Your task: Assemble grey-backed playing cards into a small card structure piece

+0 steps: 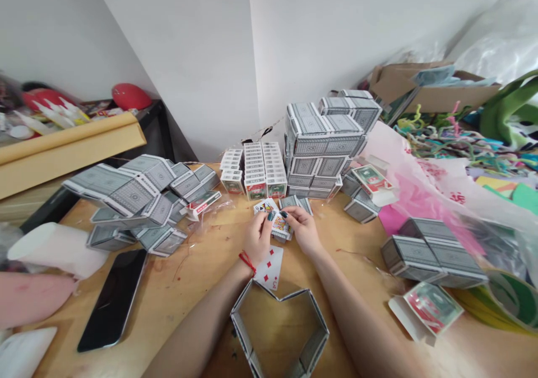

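My left hand (259, 235), with a red string bracelet at the wrist, pinches a playing card (280, 221) between thumb and finger. On the card's right side my right hand (303, 229) grips it too. Another face-up card (264, 205) shows just behind my left fingers. Near my left wrist a diamond card (271, 266) lies face up on the table. Between my forearms stands a heart-shaped ring (239, 317) made of folded cards. Past my right fingers sits a grey patterned card piece (296, 203), partly hidden.
Rows of card boxes (254, 171) stand by the wall, beside a tall stack of grey card blocks (323, 143). More card blocks (138, 193) pile up at left, near a black phone (112, 299). At right lie card blocks (432, 252), an opened card box (432, 308) and a tape roll (510, 294).
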`<state>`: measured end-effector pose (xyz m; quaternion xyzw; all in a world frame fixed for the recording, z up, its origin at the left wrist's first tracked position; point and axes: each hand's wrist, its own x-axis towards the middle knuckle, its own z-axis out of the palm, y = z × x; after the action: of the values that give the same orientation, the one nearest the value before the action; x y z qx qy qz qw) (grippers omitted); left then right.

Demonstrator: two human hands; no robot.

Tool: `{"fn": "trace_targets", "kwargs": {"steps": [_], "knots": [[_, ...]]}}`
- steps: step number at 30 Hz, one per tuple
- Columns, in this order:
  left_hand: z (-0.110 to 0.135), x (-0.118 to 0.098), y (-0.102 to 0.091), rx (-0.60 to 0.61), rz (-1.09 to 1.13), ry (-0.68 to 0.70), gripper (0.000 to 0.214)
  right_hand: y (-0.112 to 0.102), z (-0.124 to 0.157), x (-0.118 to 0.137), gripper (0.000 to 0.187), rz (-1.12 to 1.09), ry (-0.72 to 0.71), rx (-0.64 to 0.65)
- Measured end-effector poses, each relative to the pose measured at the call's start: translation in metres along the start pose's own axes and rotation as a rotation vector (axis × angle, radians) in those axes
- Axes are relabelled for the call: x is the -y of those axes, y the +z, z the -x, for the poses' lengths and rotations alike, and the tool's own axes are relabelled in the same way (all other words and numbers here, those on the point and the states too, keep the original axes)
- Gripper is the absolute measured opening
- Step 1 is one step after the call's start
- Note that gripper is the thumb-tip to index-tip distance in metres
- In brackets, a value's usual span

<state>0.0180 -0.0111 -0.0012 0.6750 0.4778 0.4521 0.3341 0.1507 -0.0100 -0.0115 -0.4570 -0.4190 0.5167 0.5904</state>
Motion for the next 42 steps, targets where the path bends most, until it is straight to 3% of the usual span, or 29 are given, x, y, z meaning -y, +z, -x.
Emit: {"fn": "trace_targets", "kwargs": {"steps": [5, 12, 22, 26, 31, 35, 39, 42], "knots": [[-0.0017, 0.0053, -0.0007, 0.002, -0.085, -0.011, 0.027, 0.0009, 0.0025, -0.0017, 0.010, 0.146, -0.051, 0.074], [-0.0017, 0.0068, -0.0021, -0.010, -0.219, -0.003, 0.029, 0.0013, 0.0050, -0.0014, 0.011, 0.165, -0.052, 0.108], [-0.0033, 0.0070, -0.0016, -0.028, -0.116, -0.022, 0.029, 0.0033, 0.0055, 0.0006, 0.016, 0.132, -0.027, 0.084], [-0.0030, 0.0074, -0.0006, 0.005, -0.121, -0.010, 0.023, 0.0029, 0.0055, -0.0003, 0.017, 0.158, -0.031, 0.119], [-0.0022, 0.0090, 0.0005, -0.055, -0.170, -0.085, 0.026, 0.0036, 0.0062, -0.0014, 0.020, 0.175, -0.017, 0.167], [-0.0017, 0.0054, -0.0012, -0.085, 0.005, -0.119, 0.030, 0.0047, 0.0041, -0.0029, 0.022, 0.133, 0.001, 0.064], [-0.0001, 0.0014, -0.0008, -0.022, 0.187, -0.095, 0.025, 0.0028, -0.0005, -0.0060, 0.023, 0.064, 0.003, -0.099], [0.0013, 0.0021, 0.0017, 0.028, 0.202, -0.054, 0.032, 0.0015, -0.0020, -0.0076, 0.022, 0.023, 0.007, -0.136]]}}
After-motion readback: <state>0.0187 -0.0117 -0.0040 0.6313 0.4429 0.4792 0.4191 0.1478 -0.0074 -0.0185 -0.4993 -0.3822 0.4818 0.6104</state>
